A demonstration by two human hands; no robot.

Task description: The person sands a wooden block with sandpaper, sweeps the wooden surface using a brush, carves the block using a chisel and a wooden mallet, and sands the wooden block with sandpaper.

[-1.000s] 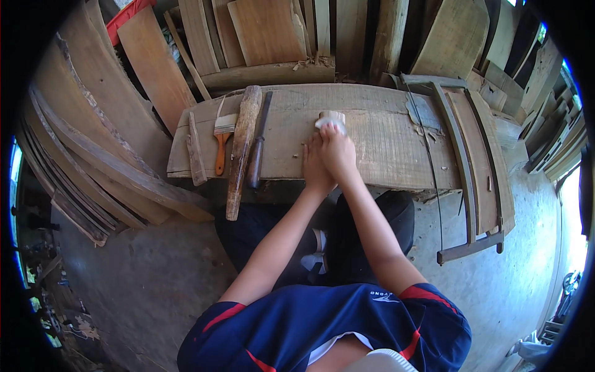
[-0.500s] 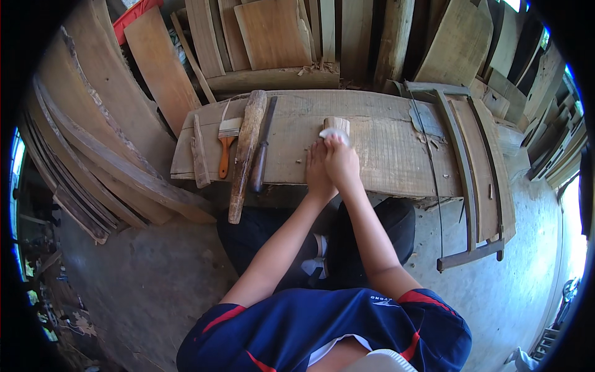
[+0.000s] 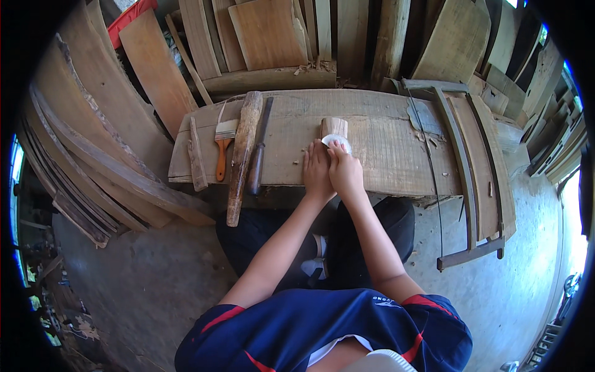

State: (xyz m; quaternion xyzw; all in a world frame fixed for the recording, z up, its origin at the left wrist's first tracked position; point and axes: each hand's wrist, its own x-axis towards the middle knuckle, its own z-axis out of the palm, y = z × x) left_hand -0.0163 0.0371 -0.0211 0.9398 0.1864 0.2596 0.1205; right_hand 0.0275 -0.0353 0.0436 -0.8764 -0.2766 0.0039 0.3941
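A short pale wooden block (image 3: 334, 127) lies on the broad plank bench in front of me, its far end showing beyond my hands. My left hand (image 3: 318, 170) is closed along the block's near left side, pressing it to the bench. My right hand (image 3: 347, 170) pinches a whitish curved sheet (image 3: 338, 142), like sandpaper, flat against the top of the block. Both hands are side by side and touch. They cover the near part of the block.
Left on the bench (image 3: 396, 164) lie a thin wood strip (image 3: 197, 155), a paintbrush (image 3: 222, 152), a rough stick (image 3: 243, 161) overhanging the front edge and a dark-handled tool (image 3: 256, 164). A frame saw (image 3: 455, 167) lies at the right. Boards (image 3: 269, 34) lean behind.
My right hand and the whitish sheet have slid a little toward me along the block, baring more of its far end. My left hand stays beside it.
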